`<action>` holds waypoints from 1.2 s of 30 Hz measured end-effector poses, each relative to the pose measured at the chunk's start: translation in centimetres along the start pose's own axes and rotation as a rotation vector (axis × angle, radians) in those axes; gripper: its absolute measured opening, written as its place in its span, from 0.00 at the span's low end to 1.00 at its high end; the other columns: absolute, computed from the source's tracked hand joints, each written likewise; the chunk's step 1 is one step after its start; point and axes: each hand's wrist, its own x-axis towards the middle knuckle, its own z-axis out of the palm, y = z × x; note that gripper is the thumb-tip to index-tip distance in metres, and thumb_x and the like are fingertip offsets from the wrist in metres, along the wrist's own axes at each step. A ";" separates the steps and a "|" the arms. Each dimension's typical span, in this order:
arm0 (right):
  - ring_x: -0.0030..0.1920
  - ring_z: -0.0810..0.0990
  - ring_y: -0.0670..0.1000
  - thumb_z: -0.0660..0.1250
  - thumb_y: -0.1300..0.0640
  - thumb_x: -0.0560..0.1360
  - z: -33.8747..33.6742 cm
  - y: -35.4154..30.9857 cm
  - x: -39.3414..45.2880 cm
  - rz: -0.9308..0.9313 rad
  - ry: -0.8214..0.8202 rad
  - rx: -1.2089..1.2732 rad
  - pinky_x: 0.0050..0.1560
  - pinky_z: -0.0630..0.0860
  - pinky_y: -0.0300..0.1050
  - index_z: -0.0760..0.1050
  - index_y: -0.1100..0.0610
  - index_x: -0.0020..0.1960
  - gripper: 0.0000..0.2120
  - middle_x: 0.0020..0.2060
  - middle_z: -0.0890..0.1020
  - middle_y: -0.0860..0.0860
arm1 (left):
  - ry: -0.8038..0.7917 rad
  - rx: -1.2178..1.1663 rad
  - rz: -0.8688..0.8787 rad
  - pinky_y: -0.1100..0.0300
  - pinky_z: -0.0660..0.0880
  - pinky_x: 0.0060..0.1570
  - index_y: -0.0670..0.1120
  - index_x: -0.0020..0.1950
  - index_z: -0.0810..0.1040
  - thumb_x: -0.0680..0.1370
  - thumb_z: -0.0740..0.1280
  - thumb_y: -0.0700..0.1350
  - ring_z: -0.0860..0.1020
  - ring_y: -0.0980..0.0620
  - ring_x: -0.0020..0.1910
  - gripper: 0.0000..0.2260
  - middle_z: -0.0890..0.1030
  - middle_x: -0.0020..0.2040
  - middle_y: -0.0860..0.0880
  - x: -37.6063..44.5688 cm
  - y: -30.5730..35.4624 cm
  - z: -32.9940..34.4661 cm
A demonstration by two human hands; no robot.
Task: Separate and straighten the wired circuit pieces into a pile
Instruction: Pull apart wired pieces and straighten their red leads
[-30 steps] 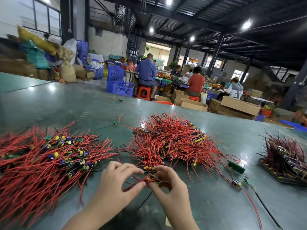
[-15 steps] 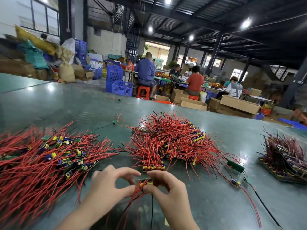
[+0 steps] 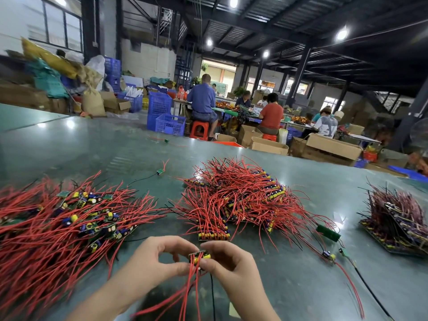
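Observation:
A small wired circuit piece (image 3: pixel 199 257) with yellow capacitors is pinched between my left hand (image 3: pixel 152 267) and my right hand (image 3: pixel 228 266) just above the green table (image 3: pixel 289 281). Its red wires and one black wire hang down toward me. On the left lies a loose pile of separated pieces (image 3: pixel 58 225) with red wires fanned out. Straight ahead sits a tangled heap of joined circuit strips (image 3: pixel 238 200); one strip (image 3: pixel 213 235) lies just beyond my fingers.
A darker stack of wired boards (image 3: pixel 398 223) sits at the right. Stray single pieces (image 3: pixel 328 254) and a green board (image 3: pixel 327 232) lie right of my hands, another piece (image 3: pixel 159 171) farther back. Seated workers, boxes and blue crates lie beyond the table edge.
Both hands lifted the piece slightly and turned it upright; its red wires, which lay sideways to the left, now hang straight down toward me.

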 end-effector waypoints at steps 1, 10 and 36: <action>0.38 0.80 0.43 0.75 0.66 0.67 0.0 0.0 0.0 0.009 -0.007 0.015 0.43 0.76 0.37 0.83 0.49 0.44 0.13 0.35 0.83 0.49 | -0.007 -0.038 -0.015 0.61 0.73 0.49 0.56 0.45 0.84 0.62 0.77 0.50 0.80 0.54 0.44 0.12 0.85 0.44 0.51 0.0 -0.1 0.0; 0.36 0.78 0.44 0.74 0.67 0.67 -0.2 0.0 -0.1 -0.016 -0.017 0.025 0.41 0.75 0.38 0.81 0.54 0.39 0.09 0.32 0.82 0.49 | -0.031 -0.321 -0.057 0.65 0.77 0.43 0.37 0.45 0.80 0.63 0.75 0.38 0.82 0.52 0.40 0.13 0.85 0.41 0.42 0.0 -0.5 0.4; 0.37 0.78 0.42 0.67 0.71 0.71 -0.9 0.1 0.6 0.003 0.225 0.311 0.41 0.73 0.30 0.77 0.55 0.54 0.16 0.35 0.79 0.52 | 0.192 0.044 -0.154 0.73 0.70 0.55 0.48 0.52 0.83 0.74 0.65 0.27 0.79 0.58 0.53 0.18 0.83 0.51 0.54 0.2 -1.3 0.0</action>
